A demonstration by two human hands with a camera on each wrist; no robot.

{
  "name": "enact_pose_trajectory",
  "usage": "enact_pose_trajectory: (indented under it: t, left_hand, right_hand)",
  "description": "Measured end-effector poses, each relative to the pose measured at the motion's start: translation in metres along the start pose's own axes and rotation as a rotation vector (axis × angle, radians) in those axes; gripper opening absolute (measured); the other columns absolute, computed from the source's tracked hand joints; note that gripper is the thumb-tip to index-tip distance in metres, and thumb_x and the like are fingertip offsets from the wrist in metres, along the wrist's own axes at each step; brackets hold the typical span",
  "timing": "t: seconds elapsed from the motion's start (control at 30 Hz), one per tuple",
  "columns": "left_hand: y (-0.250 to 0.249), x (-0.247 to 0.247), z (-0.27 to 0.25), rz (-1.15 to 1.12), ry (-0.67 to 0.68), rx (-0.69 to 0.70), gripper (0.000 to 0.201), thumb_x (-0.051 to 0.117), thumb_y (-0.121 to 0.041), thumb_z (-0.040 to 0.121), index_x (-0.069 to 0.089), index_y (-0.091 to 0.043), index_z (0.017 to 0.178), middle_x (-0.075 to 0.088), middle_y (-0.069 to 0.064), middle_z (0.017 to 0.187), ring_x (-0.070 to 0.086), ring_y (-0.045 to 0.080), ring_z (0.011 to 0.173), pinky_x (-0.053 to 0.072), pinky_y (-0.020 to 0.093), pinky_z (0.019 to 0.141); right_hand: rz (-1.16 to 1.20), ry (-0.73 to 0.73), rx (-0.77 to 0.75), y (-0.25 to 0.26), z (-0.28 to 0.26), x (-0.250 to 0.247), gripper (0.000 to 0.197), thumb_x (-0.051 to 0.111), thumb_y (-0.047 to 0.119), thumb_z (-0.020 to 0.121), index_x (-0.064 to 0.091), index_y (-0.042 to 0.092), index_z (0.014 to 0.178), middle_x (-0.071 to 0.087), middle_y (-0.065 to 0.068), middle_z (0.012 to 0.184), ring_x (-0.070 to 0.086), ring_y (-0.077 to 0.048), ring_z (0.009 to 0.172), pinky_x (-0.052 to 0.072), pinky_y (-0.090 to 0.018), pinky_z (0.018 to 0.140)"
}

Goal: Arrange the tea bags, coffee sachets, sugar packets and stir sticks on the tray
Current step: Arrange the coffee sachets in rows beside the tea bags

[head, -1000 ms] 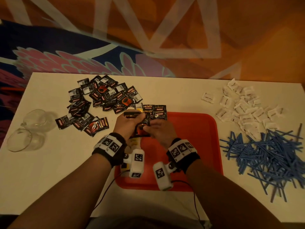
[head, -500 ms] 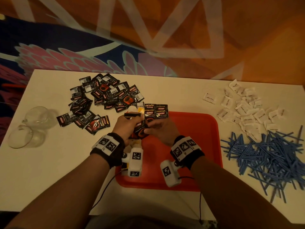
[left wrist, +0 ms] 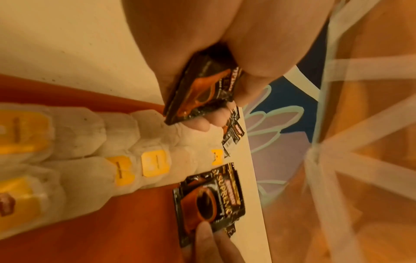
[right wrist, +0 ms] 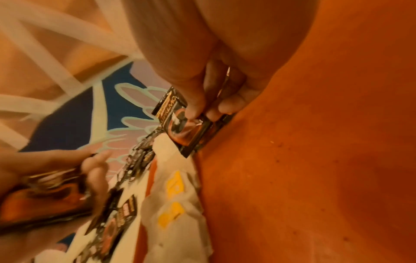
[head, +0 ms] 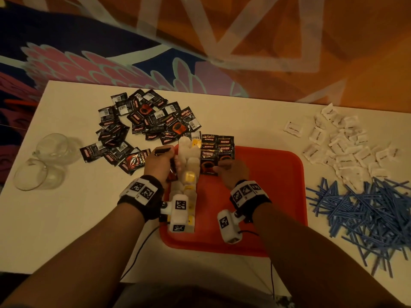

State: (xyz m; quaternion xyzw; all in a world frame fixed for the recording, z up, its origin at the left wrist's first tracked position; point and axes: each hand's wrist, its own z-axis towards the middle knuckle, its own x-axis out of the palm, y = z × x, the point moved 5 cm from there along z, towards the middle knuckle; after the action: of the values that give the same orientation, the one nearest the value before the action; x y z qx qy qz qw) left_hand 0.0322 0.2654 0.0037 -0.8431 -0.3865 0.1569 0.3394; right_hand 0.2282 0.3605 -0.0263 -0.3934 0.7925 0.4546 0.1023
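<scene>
On the red tray (head: 278, 196) a column of white tea bags (head: 189, 165) with yellow tags runs along the left side. To its right, at the far edge, lie rows of black coffee sachets (head: 218, 147). My left hand (head: 171, 161) grips a small stack of coffee sachets (left wrist: 202, 89) over the tray's left rim. My right hand (head: 222, 168) pinches the near edge of one coffee sachet (right wrist: 189, 128) that lies on the tray at the front of those rows. Loose coffee sachets (head: 142, 121) are heaped on the table at the far left.
White sugar packets (head: 347, 147) lie scattered at the far right, with a pile of blue stir sticks (head: 367, 212) in front of them. Two glass cups (head: 44, 161) sit on their sides at the left edge. The table (head: 66, 218) is white; a patterned rug lies beyond.
My hands have parted. The right one carried a sachet right and down onto the tray beside the coffee rows. The left one drew back left with its stack, uncovering the tea bags.
</scene>
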Motion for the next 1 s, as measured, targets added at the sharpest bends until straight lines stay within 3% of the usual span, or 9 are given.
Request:
enact_pose_trajectory:
  t: [0.13, 0.33, 0.5, 0.77, 0.93, 1.0]
  left_hand:
    - [0.002, -0.011, 0.006, -0.007, -0.028, -0.034, 0.012, 0.056, -0.009, 0.099, 0.065, -0.013, 0.106, 0.065, 0.007, 0.074, 0.061, 0.017, 0.059, 0.054, 0.034, 0.06]
    - [0.009, -0.016, 0.006, -0.029, 0.013, -0.057, 0.017, 0.054, -0.01, 0.1, 0.063, -0.015, 0.113, 0.064, 0.005, 0.075, 0.061, 0.015, 0.058, 0.054, 0.031, 0.058]
    - [0.012, -0.016, 0.006, -0.05, 0.021, -0.065, 0.025, 0.055, -0.01, 0.099, 0.06, -0.013, 0.123, 0.065, 0.005, 0.077, 0.062, 0.014, 0.058, 0.054, 0.029, 0.056]
    - [0.016, -0.017, 0.007, -0.054, 0.024, -0.073, 0.024, 0.055, -0.008, 0.099, 0.06, -0.013, 0.121, 0.066, 0.007, 0.078, 0.063, 0.017, 0.062, 0.055, 0.035, 0.063]
    - [0.019, -0.011, 0.003, -0.098, 0.059, -0.138, 0.017, 0.051, -0.009, 0.099, 0.058, -0.002, 0.112, 0.065, 0.008, 0.073, 0.063, 0.02, 0.058, 0.055, 0.033, 0.054]
    - [0.019, -0.009, 0.001, -0.068, 0.087, -0.132, 0.018, 0.049, -0.01, 0.099, 0.059, 0.0, 0.112, 0.069, 0.01, 0.078, 0.066, 0.023, 0.064, 0.057, 0.036, 0.061]
  right_hand:
    - [-0.028, -0.046, 0.083, -0.006, 0.011, 0.001, 0.029, 0.073, 0.029, 0.086, 0.071, 0.019, 0.114, 0.069, 0.0, 0.118, 0.062, -0.015, 0.109, 0.045, -0.02, 0.084]
    - [-0.086, -0.071, 0.102, -0.004, 0.02, 0.002, 0.022, 0.074, 0.03, 0.085, 0.074, 0.019, 0.104, 0.07, 0.004, 0.109, 0.057, -0.007, 0.095, 0.041, -0.018, 0.081]
    - [-0.142, -0.061, 0.096, -0.003, 0.023, 0.004, 0.017, 0.073, 0.034, 0.085, 0.074, 0.02, 0.095, 0.059, 0.008, 0.09, 0.051, -0.006, 0.085, 0.039, -0.019, 0.076]
    - [-0.059, -0.095, 0.108, -0.007, 0.026, 0.011, 0.011, 0.079, 0.032, 0.079, 0.07, 0.026, 0.077, 0.066, 0.007, 0.087, 0.063, -0.014, 0.096, 0.052, -0.028, 0.085]
    - [-0.051, -0.084, 0.124, -0.009, 0.022, 0.004, 0.02, 0.077, 0.032, 0.081, 0.073, 0.022, 0.097, 0.067, 0.005, 0.11, 0.054, -0.007, 0.094, 0.041, -0.017, 0.071]
    - [-0.047, -0.09, 0.122, -0.008, 0.019, -0.001, 0.022, 0.076, 0.032, 0.082, 0.073, 0.021, 0.101, 0.067, 0.004, 0.112, 0.055, -0.008, 0.094, 0.041, -0.015, 0.068]
